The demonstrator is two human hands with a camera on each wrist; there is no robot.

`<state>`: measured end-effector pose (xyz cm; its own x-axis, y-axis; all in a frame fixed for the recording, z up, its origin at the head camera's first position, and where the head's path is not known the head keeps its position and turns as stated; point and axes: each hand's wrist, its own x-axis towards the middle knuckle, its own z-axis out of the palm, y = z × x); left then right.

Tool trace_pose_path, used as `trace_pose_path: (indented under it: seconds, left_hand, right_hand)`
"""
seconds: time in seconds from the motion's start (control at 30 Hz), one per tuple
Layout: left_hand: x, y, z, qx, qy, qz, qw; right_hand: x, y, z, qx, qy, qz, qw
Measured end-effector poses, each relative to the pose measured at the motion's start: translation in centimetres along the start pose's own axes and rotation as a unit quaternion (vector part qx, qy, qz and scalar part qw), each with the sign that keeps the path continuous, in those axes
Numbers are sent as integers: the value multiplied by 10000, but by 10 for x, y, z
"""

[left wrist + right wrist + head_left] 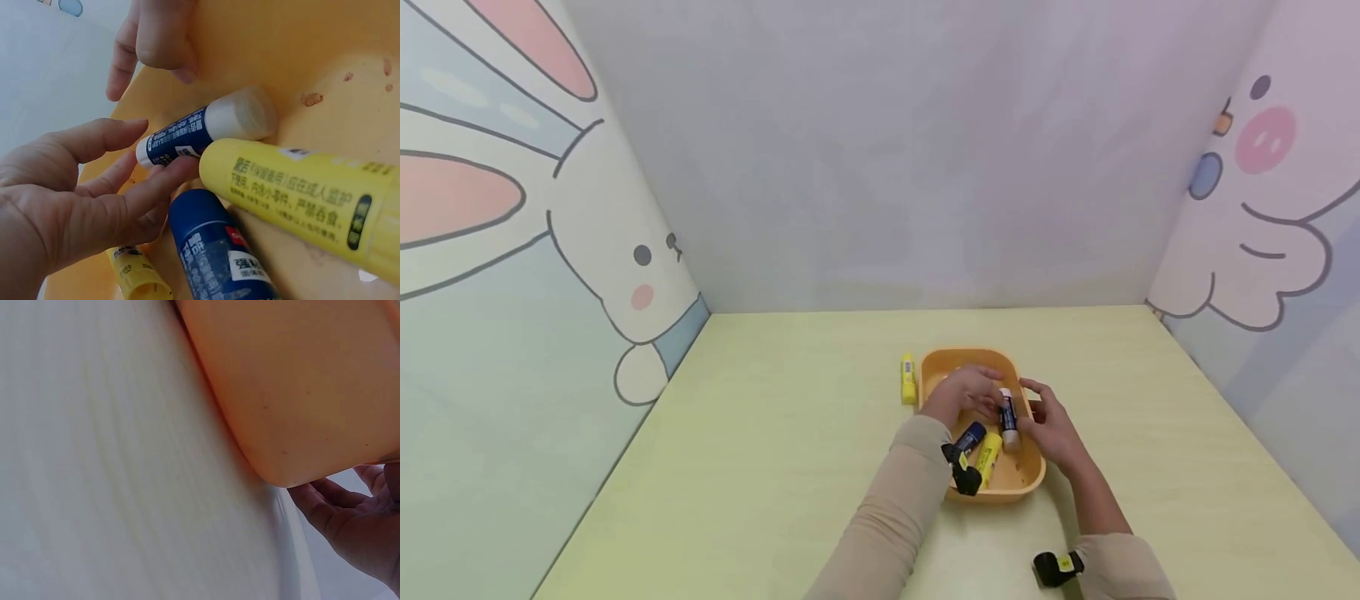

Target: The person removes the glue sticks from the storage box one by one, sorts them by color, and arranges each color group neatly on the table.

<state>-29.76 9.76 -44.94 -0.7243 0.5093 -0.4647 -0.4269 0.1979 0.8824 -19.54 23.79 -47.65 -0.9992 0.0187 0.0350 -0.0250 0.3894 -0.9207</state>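
Observation:
My left hand (973, 392) reaches into an orange plastic basket (1033, 475). Its thumb and fingers are around the end of a glue stick (181, 137) with a dark blue label and a whitish cap. Beside that lie a yellow glue stick (294, 200) and a blue glue stick (215, 250). Another yellow glue stick (140, 275) shows under the left hand in the left wrist view. My right hand (1056, 429) grips the basket's right side, thumb at the rim; in the right wrist view its fingers (322, 509) lie against the outer wall.
One more yellow glue stick (908, 379) lies on the pale yellow table (775, 433), just left of the basket. A grey panel (880, 167) stands at the back, and panels with cartoon animals stand on both sides.

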Motion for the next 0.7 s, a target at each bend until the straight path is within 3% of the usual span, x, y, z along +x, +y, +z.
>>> trace_pose_path:
  seconds: [0.43,0.6,0.7]
  left_hand:
    - [7,-7,6,406,608,-12,9973]
    - [10,-6,8,473,607,-93,9970]
    - [10,-4,8,502,438,-124,9977]
  right_hand:
    - [2,0,0,-7,-8,35,10000]
    - [2,-2,0,-18,-4,4,10000]
    - [1,-1,-1,-31,-12,17,10000]
